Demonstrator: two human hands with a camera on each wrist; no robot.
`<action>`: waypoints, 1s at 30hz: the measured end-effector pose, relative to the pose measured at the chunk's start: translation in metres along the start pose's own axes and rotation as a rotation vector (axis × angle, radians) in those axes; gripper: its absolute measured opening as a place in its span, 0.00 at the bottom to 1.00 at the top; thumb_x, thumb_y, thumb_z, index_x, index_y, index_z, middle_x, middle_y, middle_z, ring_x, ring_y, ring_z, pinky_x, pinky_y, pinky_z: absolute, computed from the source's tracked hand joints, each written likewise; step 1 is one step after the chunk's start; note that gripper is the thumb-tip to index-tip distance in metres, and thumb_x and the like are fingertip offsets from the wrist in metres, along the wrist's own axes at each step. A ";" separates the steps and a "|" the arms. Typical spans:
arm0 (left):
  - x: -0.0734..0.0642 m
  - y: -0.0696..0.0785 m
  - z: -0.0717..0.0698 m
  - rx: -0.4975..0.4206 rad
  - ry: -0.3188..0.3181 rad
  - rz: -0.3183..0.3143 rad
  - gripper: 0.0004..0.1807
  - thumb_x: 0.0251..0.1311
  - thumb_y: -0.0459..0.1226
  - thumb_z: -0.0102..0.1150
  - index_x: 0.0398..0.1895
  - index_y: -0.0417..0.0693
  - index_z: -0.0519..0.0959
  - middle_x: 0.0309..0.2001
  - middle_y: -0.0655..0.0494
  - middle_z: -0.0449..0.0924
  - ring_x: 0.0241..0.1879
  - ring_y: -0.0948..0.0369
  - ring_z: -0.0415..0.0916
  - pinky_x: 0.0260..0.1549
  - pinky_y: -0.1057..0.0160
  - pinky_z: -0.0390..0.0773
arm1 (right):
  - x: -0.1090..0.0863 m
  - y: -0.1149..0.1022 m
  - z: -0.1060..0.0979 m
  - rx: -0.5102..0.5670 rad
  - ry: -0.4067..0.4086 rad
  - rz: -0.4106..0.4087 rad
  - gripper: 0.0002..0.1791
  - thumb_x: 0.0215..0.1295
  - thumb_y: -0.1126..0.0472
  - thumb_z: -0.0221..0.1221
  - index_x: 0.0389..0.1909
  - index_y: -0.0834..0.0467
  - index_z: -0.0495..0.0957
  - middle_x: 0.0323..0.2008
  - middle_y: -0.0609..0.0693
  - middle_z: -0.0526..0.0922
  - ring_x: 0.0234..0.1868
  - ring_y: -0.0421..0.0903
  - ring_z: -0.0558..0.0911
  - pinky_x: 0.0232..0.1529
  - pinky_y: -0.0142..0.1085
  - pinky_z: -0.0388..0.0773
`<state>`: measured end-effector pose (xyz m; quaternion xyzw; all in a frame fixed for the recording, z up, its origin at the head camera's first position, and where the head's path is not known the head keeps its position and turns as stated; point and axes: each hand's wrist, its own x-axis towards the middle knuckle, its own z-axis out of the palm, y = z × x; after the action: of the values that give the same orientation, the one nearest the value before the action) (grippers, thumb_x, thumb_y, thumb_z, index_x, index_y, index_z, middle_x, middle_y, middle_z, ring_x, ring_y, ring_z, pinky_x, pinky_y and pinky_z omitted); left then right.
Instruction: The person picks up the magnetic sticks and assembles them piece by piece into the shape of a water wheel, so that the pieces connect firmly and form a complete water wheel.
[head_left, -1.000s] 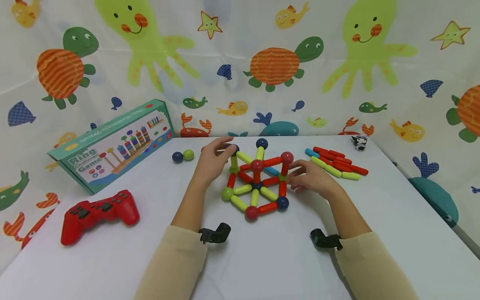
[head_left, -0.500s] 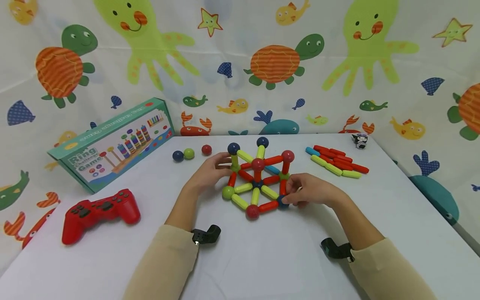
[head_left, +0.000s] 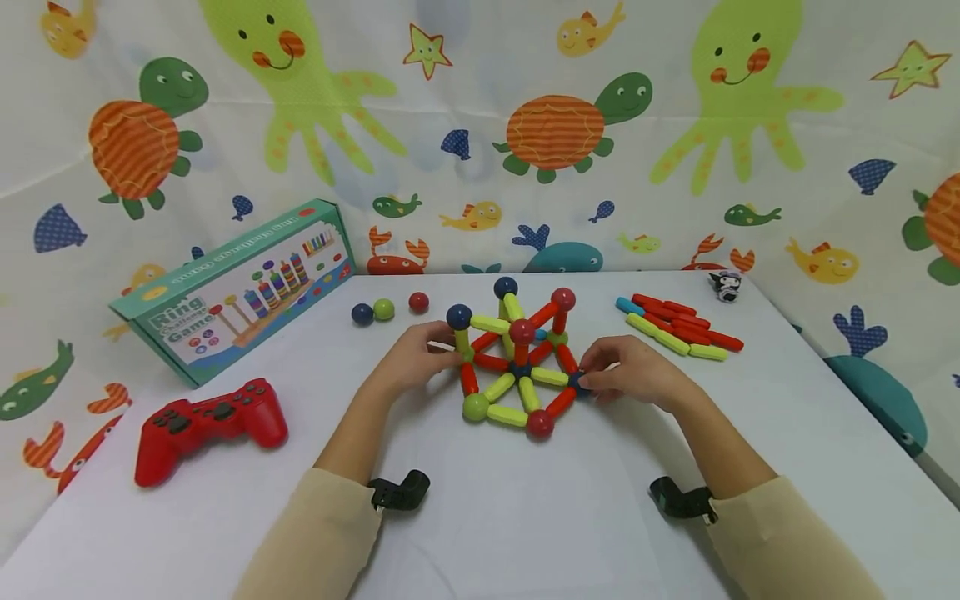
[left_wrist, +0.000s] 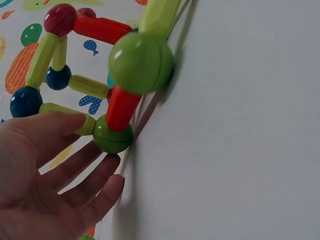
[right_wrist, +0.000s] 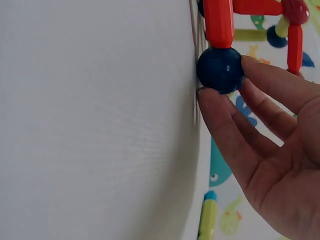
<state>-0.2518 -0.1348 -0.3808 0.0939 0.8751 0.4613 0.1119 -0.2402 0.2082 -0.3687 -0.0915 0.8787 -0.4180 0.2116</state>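
Observation:
A frame of red, yellow and blue sticks joined by coloured balls, a ball-and-stick building toy [head_left: 521, 368], stands on the table between both hands. My left hand [head_left: 408, 360] holds its left side. In the left wrist view, the thumb lies on a yellow stick [left_wrist: 89, 126] and the fingertips are under a green ball [left_wrist: 112, 136]. My right hand [head_left: 633, 371] pinches the dark blue ball [right_wrist: 219, 70] at the right corner of the base, with a red stick [right_wrist: 219, 22] joined to it. Upright sticks topped with balls rise from the base; fingers partly hide the left upright's foot.
Loose blue [head_left: 362, 314], green [head_left: 384, 309] and red [head_left: 418, 302] balls lie at the back left. Loose sticks [head_left: 678, 325] lie at the right, near a small figurine [head_left: 726, 286]. A red game controller [head_left: 210, 425] and a green game box [head_left: 240, 292] are at the left.
My left hand moved down from the top blue ball to the toy's left side. My right hand moved down to the corner ball. The toy has turned, its front red ball shifting right.

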 end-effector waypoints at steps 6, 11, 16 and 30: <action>-0.012 -0.002 -0.005 0.047 -0.022 -0.005 0.23 0.68 0.41 0.64 0.66 0.48 0.78 0.62 0.47 0.81 0.62 0.46 0.77 0.63 0.44 0.78 | 0.013 0.009 -0.008 0.007 0.059 -0.057 0.15 0.70 0.59 0.65 0.54 0.59 0.80 0.56 0.59 0.82 0.53 0.53 0.83 0.49 0.39 0.87; -0.018 -0.003 -0.006 0.050 -0.057 0.022 0.22 0.67 0.41 0.65 0.63 0.47 0.80 0.60 0.47 0.82 0.62 0.47 0.78 0.62 0.44 0.78 | 0.022 0.012 -0.013 -0.017 0.086 -0.082 0.14 0.71 0.58 0.64 0.55 0.57 0.82 0.56 0.58 0.83 0.55 0.53 0.82 0.52 0.38 0.85; -0.020 -0.003 -0.006 0.040 -0.079 0.060 0.21 0.67 0.40 0.65 0.62 0.47 0.80 0.59 0.47 0.83 0.60 0.48 0.80 0.62 0.44 0.79 | 0.025 0.013 -0.016 -0.035 0.097 -0.100 0.15 0.72 0.59 0.63 0.57 0.57 0.81 0.56 0.58 0.83 0.57 0.54 0.80 0.55 0.41 0.83; -0.028 0.022 -0.012 -0.086 0.140 0.181 0.25 0.68 0.44 0.66 0.67 0.56 0.78 0.62 0.53 0.81 0.61 0.51 0.79 0.58 0.48 0.82 | -0.008 0.044 -0.074 -0.490 0.355 0.028 0.18 0.72 0.62 0.60 0.59 0.64 0.78 0.55 0.67 0.81 0.57 0.66 0.75 0.53 0.57 0.81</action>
<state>-0.2267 -0.1394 -0.3526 0.1353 0.8481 0.5122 0.0125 -0.2655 0.2906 -0.3586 -0.0532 0.9778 -0.2002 0.0318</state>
